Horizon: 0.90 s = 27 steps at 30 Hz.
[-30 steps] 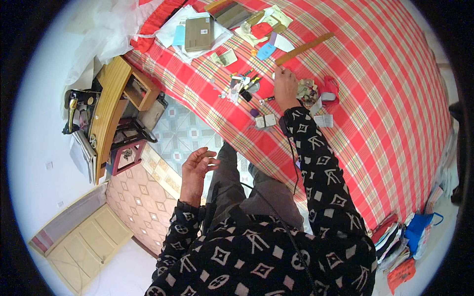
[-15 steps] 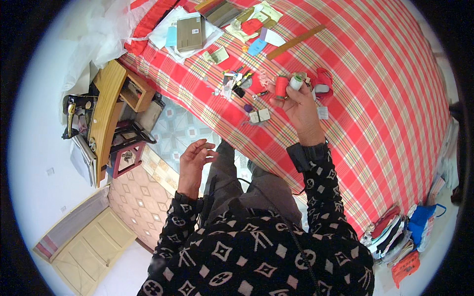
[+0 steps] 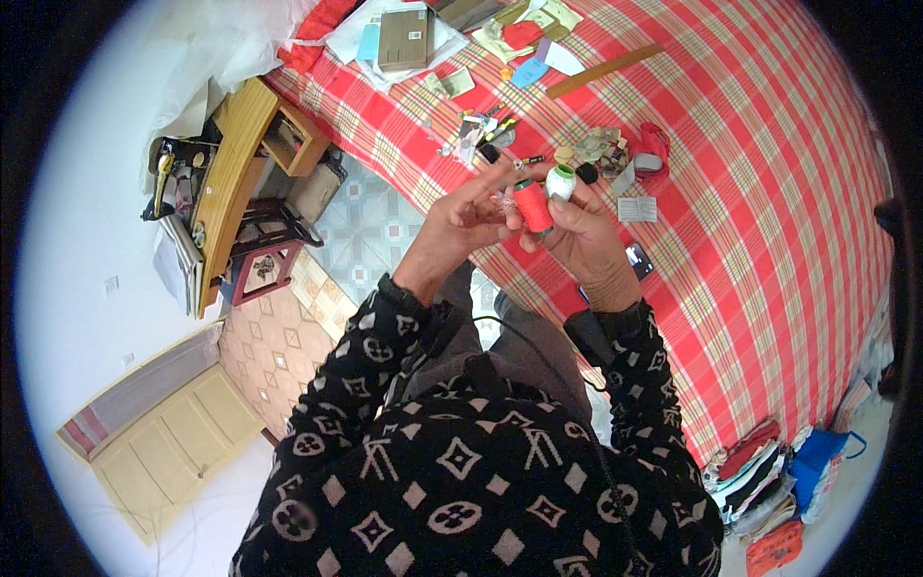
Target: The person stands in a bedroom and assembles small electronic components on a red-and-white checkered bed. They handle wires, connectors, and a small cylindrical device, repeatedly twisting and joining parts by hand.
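Left hand (image 3: 463,219) has moved in, parted fingers (image 3: 484,185) beside the red spool (image 3: 534,207) that right fingers (image 3: 574,218) hold.

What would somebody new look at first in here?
Probably the big red plaid cloth, spread across the upper and right side. Next, the bright red thread spool and the white thread spool in the right hand, near the middle, with the left hand close by. Then maybe the bright blue bag at lower right.
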{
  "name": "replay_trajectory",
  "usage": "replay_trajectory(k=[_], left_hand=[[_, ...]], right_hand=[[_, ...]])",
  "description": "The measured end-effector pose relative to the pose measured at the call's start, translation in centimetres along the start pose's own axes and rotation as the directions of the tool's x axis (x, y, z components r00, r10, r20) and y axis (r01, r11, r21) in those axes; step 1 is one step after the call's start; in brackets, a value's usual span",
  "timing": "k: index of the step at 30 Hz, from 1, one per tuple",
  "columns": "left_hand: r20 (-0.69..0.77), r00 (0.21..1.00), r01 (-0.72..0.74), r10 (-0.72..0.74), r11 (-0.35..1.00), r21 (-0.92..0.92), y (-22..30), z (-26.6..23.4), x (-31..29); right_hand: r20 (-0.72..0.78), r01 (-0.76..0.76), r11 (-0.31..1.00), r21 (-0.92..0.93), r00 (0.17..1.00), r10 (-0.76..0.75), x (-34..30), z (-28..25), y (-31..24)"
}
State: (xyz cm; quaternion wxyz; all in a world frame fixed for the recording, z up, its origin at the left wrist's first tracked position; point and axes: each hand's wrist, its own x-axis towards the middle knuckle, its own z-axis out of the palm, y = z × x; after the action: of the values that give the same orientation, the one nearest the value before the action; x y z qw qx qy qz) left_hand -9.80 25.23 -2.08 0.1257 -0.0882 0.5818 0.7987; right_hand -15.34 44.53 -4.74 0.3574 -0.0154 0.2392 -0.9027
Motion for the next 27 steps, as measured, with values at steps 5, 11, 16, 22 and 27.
replay_trajectory(k=[5,11,16,22,27], left_hand=[[-0.106,0.991,0.099,-0.085,0.986,0.136,-0.2,-0.7,0.6],[-0.157,0.984,0.108,-0.08,0.979,0.176,0.1,-1.2,0.0],[-0.209,0.975,0.112,-0.082,0.984,0.137,-0.2,-0.5,-0.1],[-0.214,0.976,0.087,-0.045,0.978,0.19,-0.8,-1.5,-0.3],[-0.26,0.966,0.08,-0.012,0.964,0.253,-0.9,-3.3,-0.6]], right_hand=[[-0.111,0.077,0.997,-0.011,0.991,-0.078,-1.7,-1.6,-1.6],[-0.061,0.16,0.985,0.063,0.986,-0.157,-3.1,-3.4,-2.7],[-0.163,0.233,0.964,0.129,0.964,-0.211,-4.4,-3.8,-3.0],[-0.219,0.332,0.937,0.113,0.928,-0.302,-5.5,-4.5,-3.7],[-0.22,0.369,0.924,0.106,0.915,-0.34,-6.1,-4.9,-4.7]])
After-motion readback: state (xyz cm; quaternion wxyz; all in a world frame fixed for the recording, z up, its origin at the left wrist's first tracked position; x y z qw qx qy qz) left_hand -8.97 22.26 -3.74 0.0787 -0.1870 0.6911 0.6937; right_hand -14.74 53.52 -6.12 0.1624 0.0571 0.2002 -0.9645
